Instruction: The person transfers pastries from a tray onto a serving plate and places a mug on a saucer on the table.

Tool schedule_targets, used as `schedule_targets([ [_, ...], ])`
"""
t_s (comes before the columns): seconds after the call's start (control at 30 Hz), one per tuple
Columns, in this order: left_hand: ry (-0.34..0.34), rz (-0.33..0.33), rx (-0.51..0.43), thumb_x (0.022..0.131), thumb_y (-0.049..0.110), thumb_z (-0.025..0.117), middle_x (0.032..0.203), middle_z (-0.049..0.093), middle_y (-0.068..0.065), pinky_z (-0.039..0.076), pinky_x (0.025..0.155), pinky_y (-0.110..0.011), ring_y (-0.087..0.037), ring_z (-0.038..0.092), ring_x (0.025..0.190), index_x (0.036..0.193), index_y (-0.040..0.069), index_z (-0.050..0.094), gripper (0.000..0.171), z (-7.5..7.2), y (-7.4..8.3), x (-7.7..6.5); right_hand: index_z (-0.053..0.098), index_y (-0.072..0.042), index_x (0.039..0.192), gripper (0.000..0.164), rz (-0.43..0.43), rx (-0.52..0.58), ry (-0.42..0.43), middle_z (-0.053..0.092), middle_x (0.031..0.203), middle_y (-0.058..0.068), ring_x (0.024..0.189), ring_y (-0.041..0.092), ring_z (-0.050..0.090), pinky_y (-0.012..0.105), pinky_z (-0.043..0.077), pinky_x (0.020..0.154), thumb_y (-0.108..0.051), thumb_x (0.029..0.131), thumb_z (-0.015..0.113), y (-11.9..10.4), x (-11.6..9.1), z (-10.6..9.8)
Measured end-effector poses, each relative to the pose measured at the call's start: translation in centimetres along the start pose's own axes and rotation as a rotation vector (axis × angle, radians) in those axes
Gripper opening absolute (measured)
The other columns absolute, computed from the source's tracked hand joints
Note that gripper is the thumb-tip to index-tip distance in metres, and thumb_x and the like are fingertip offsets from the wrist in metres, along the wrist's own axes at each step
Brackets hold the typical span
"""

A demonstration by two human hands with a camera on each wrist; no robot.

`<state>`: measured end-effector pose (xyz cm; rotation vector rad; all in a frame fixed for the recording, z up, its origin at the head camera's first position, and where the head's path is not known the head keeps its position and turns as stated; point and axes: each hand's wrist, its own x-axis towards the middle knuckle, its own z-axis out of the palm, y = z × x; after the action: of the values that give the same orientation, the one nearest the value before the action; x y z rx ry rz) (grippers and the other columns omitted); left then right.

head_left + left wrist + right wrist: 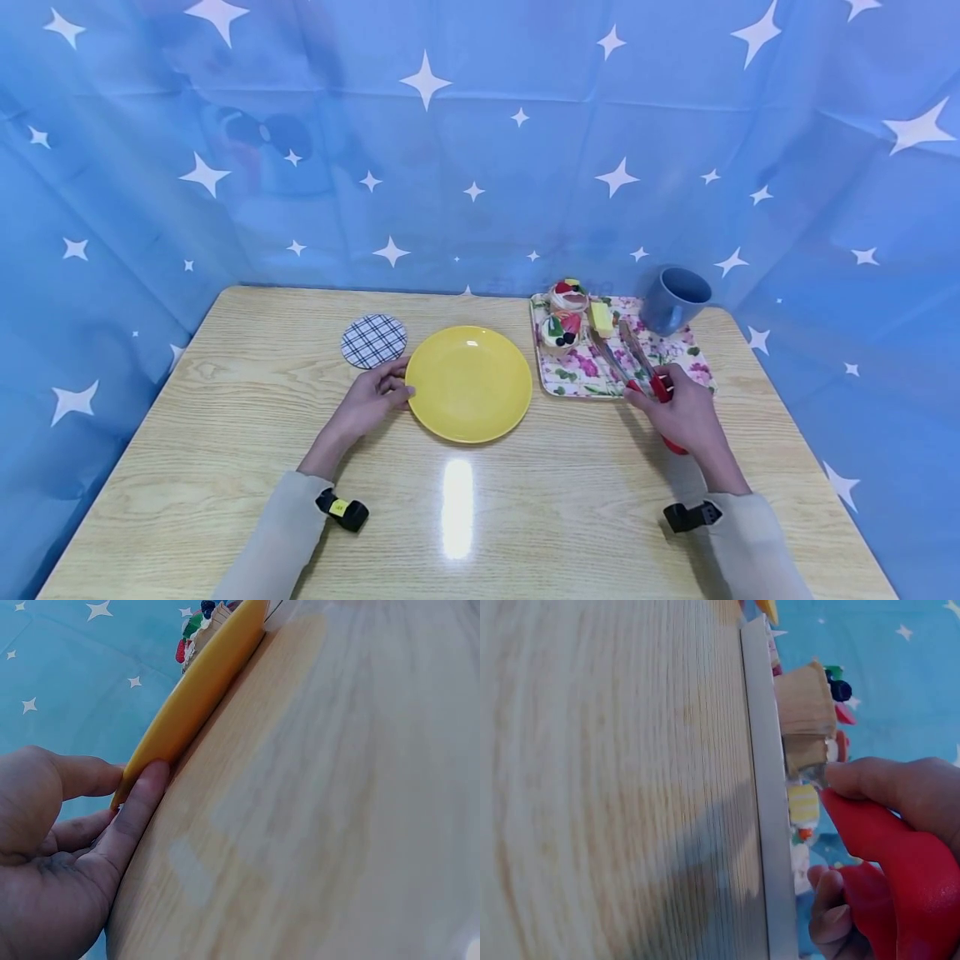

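My left hand [375,396] pinches the left rim of a round yellow plate [469,383]; in the left wrist view the thumb and fingers lie on either side of its edge. In my right hand [686,412] is a pair of tongs [922,889] with red handles, gripped with the arms apart. Their metal ends reach over a floral tray [558,385], one tip close to a yellow block-shaped piece [601,319]. To the left of it on the tray sit two fruit-topped cupcakes, the front one [561,333] ahead of the back one [567,296].
A blue-grey mug [663,310] stands at the tray's back right corner. Left of the plate lies a round checked coaster [373,340]. Behind the wooden table [247,375] hangs a blue curtain [465,225] with white stars.
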<state>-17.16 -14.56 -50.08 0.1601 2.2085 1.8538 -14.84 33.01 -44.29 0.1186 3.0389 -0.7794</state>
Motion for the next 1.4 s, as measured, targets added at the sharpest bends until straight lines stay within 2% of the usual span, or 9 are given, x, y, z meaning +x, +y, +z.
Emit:
schedule_targets([
  [0.1, -0.001, -0.001, -0.002, 0.099, 0.005, 0.064, 0.131, 0.055, -0.020, 0.064, 0.080, -0.027, -0.018, 0.062, 0.100, 0.154, 0.004, 0.042, 0.059, 0.00, 0.02, 0.02, 0.050, 0.003, 0.133, 0.071, 0.019, 0.005, -0.010, 0.062, 0.100, 0.022, 0.078, 0.026, 0.054, 0.029, 0.045, 0.054, -0.054, 0.094, 0.068, -0.27, 0.22, 0.05],
  [0.23, 0.000, 0.001, -0.002, 0.099, 0.005, 0.064, 0.132, 0.055, -0.020, 0.064, 0.080, -0.027, -0.017, 0.062, 0.100, 0.154, 0.004, 0.042, 0.059, 0.01, 0.07, 0.02, 0.049, 0.002, 0.133, 0.070, 0.034, -0.004, -0.013, 0.063, 0.101, 0.022, 0.080, 0.027, 0.056, 0.028, 0.047, 0.056, -0.053, 0.094, 0.069, -0.46, 0.48, 0.16],
  [0.6, 0.007, -0.001, -0.005, 0.099, 0.006, 0.064, 0.133, 0.055, -0.020, 0.063, 0.079, -0.025, -0.016, 0.062, 0.098, 0.155, 0.004, 0.042, 0.060, -0.05, 0.15, -0.10, 0.053, 0.000, 0.124, 0.057, 0.018, -0.014, 0.009, 0.062, 0.094, 0.020, 0.076, 0.027, 0.055, 0.028, 0.044, 0.054, -0.046, 0.096, 0.068, -0.85, 0.86, 0.63],
  [0.83, 0.002, 0.002, -0.008, 0.099, 0.006, 0.064, 0.133, 0.055, -0.020, 0.063, 0.079, -0.026, -0.018, 0.062, 0.100, 0.154, 0.004, 0.043, 0.059, 0.05, 0.25, -0.08, 0.054, -0.001, 0.124, 0.055, 0.025, -0.024, 0.013, 0.063, 0.100, 0.023, 0.081, 0.029, 0.056, 0.027, 0.045, 0.057, -0.046, 0.096, 0.068, -1.03, 0.92, 0.78],
  [1.07, 0.005, -0.001, -0.007, 0.099, 0.006, 0.064, 0.133, 0.055, -0.020, 0.063, 0.079, -0.026, -0.018, 0.062, 0.100, 0.154, 0.004, 0.043, 0.059, 0.03, 0.16, -0.06, 0.056, -0.002, 0.124, 0.048, -0.005, -0.018, 0.026, 0.064, 0.110, 0.026, 0.086, 0.031, 0.058, 0.026, 0.047, 0.060, -0.041, 0.098, 0.068, -0.87, 0.80, 0.65],
  [1.4, 0.007, -0.008, -0.009, 0.099, 0.006, 0.064, 0.133, 0.055, -0.020, 0.063, 0.080, -0.026, -0.018, 0.062, 0.101, 0.154, 0.004, 0.043, 0.059, 0.04, 0.26, -0.11, 0.057, -0.003, 0.124, 0.048, -0.028, -0.001, 0.033, 0.065, 0.109, 0.026, 0.085, 0.030, 0.057, 0.027, 0.048, 0.059, -0.041, 0.097, 0.069, -0.81, 0.52, 0.33],
])
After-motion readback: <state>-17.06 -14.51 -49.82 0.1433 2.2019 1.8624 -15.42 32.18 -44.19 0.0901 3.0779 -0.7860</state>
